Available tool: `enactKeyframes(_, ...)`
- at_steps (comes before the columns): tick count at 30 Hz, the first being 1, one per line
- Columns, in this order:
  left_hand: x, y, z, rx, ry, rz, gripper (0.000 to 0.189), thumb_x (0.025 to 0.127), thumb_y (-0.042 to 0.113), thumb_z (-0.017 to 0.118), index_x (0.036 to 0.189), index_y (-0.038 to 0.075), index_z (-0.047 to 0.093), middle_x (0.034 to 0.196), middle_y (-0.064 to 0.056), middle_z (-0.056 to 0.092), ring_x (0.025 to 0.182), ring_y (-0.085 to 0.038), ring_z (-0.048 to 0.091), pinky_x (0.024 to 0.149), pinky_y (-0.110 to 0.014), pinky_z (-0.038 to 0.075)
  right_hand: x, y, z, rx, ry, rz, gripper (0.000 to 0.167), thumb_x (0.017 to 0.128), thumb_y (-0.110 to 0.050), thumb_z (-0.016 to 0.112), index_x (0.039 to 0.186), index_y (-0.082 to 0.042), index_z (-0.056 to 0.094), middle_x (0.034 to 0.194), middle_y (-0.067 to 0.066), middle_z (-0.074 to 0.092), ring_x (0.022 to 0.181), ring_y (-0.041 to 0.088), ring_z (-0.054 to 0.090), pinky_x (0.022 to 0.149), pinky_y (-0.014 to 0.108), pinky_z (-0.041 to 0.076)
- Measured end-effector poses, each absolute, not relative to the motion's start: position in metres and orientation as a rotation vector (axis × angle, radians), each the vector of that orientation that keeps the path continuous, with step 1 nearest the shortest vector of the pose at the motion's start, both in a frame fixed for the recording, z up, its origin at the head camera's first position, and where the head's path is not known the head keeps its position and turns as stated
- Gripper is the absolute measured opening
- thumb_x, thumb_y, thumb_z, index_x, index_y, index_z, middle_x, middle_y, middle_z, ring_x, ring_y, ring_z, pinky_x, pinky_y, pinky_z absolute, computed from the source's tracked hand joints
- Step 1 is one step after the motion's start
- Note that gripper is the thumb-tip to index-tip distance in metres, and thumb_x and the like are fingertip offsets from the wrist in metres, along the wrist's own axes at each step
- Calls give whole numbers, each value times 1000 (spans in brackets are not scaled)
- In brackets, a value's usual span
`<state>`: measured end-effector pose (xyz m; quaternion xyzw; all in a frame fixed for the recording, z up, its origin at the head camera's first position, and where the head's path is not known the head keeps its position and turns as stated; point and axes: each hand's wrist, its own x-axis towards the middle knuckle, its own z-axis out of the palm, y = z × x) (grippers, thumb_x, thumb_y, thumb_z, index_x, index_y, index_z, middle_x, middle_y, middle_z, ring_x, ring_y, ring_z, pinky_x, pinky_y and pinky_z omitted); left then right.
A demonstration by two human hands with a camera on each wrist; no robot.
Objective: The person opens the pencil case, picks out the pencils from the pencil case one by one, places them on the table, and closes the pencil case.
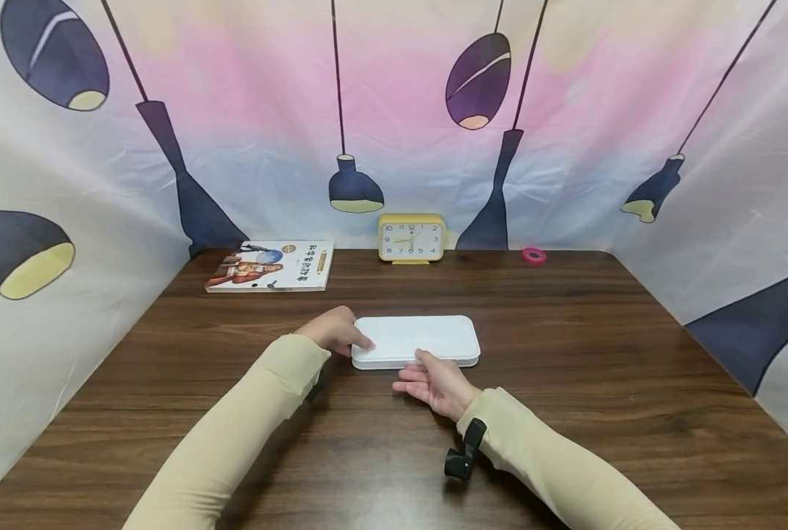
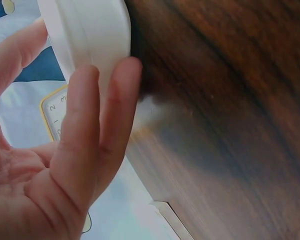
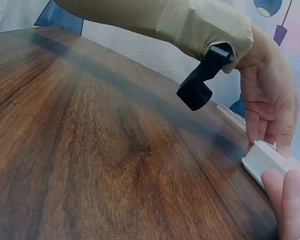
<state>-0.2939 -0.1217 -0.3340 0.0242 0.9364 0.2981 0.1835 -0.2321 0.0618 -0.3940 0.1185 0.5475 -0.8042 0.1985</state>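
A flat white case (image 1: 427,335) with rounded corners lies lengthwise on the brown wooden table. My left hand (image 1: 334,330) grips its left end, the thumb on the top face and the other fingers at the end and side. The left wrist view shows these fingers (image 2: 80,115) against the pale side wall of the case (image 2: 87,30). At the front long edge is my right hand (image 1: 441,383), palm turned up, with its thumb on the top edge and its fingers stretched out low before the front wall. Two right fingertips (image 3: 294,192) overlap the case in the right wrist view.
Behind the case stands a yellow alarm clock (image 1: 411,239). A book with an illustrated cover (image 1: 274,266) lies at the back left, and a pink ring-shaped roll (image 1: 534,255) at the back right. A lamp-patterned cloth (image 1: 268,147) closes off the table's back and sides.
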Motion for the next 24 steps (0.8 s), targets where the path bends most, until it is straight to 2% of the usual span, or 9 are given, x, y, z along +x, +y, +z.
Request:
enactKeyframes(6, -294, -122, -335, 38, 2617, 884, 28, 68, 17, 73, 74, 3, 49, 69, -5, 46, 55, -15, 50, 51, -24, 44, -233, 61, -395, 340, 1535, -2241, 45, 93, -22, 37, 113, 18, 39, 95, 22, 56, 70, 26, 62, 67, 25, 48)
enactKeyframes(11, -295, -124, -337, 61, 2616, 875, 35, 68, 17, 73, 87, -2, 52, 73, -7, 49, 55, -15, 50, 51, -24, 45, -234, 61, -395, 339, 1534, -2236, 47, 93, -23, 37, 114, 18, 39, 95, 23, 56, 72, 27, 62, 68, 27, 48)
enactKeyframes(14, -296, -123, -336, 85, 2605, 835, 54, 66, 17, 76, 108, -5, 49, 76, -8, 50, 53, -14, 49, 49, -24, 44, -234, 60, -395, 332, 1536, -2226, 47, 93, -23, 36, 115, 18, 38, 94, 22, 56, 73, 28, 62, 69, 27, 48)
enactKeyframes(17, -297, -122, -336, 137, 2594, 784, 79, 62, 17, 78, 125, -5, 37, 78, -10, 51, 52, -13, 46, 47, -23, 42, -234, 60, -394, 336, 1539, -2220, 46, 93, -22, 36, 114, 18, 38, 92, 21, 56, 73, 29, 62, 69, 28, 48)
enactKeyframes(19, -297, -120, -336, 186, 2605, 742, 87, 59, 18, 80, 128, -5, 33, 83, -11, 52, 56, -15, 46, 48, -24, 41, -233, 60, -394, 341, 1542, -2222, 46, 93, -22, 36, 114, 19, 38, 92, 21, 57, 72, 29, 62, 69, 29, 48)
enactKeyframes(21, -298, -119, -337, 238, 2630, 686, 88, 56, 19, 82, 127, -3, 35, 90, -12, 53, 64, -18, 49, 51, -27, 43, -233, 61, -394, 338, 1542, -2227, 46, 93, -22, 36, 115, 19, 38, 92, 22, 56, 72, 29, 62, 69, 29, 48)
enactKeyframes(24, -299, -117, -338, 332, 2681, 584, 90, 52, 21, 83, 126, -2, 36, 106, -13, 51, 84, -24, 50, 68, -33, 44, -233, 61, -394, 341, 1539, -2234, 47, 93, -22, 36, 115, 19, 37, 94, 22, 56, 72, 29, 62, 70, 30, 48)
